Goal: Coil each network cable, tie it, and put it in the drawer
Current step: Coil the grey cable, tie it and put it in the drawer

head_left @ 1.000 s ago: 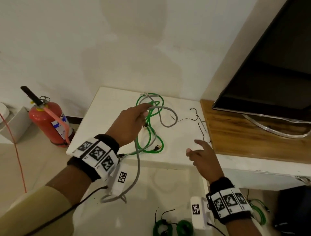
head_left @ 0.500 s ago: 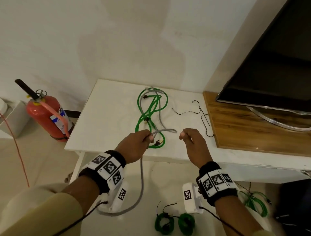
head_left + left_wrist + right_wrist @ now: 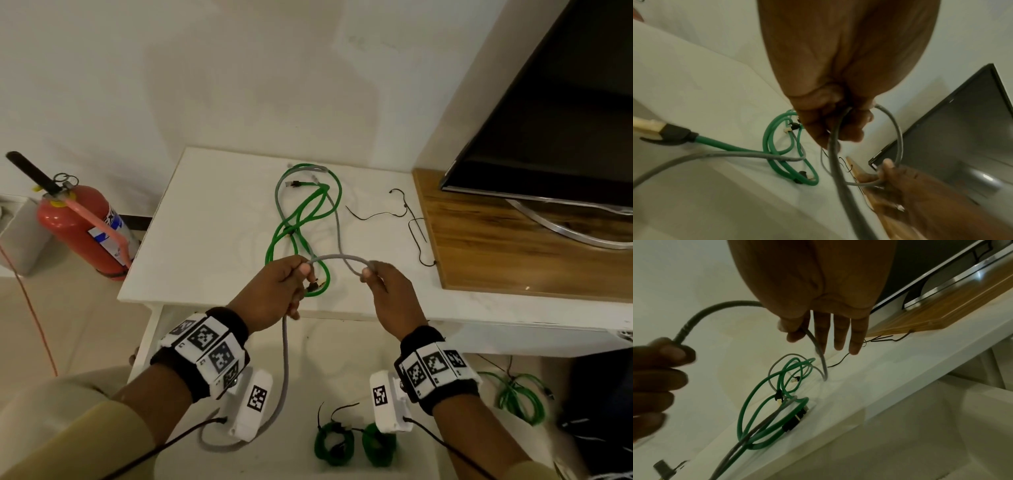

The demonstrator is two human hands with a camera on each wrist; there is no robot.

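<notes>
A grey network cable [image 3: 337,257] arcs between my two hands above the front of the white table [image 3: 205,240]. My left hand [image 3: 291,277] grips it, and its tail hangs down to the floor [image 3: 284,359]. My right hand [image 3: 371,274] pinches the cable between thumb and forefinger, the other fingers straight [image 3: 840,334]. The rest of the grey cable runs back across the table, tangled with a green network cable [image 3: 301,219]. In the left wrist view the grey cable [image 3: 898,129] loops from my left hand to my right hand [image 3: 888,170].
Thin black wire ties [image 3: 414,222] lie on the table beside a wooden board [image 3: 513,246] holding a TV [image 3: 565,137]. Below the table, two tied green coils [image 3: 352,445] and a loose green cable [image 3: 517,397] lie. A red fire extinguisher [image 3: 82,226] stands at the left.
My left hand pulled the grey cable back toward the table's front edge. My right hand, empty before, came over and took the cable, making an arc between the hands.
</notes>
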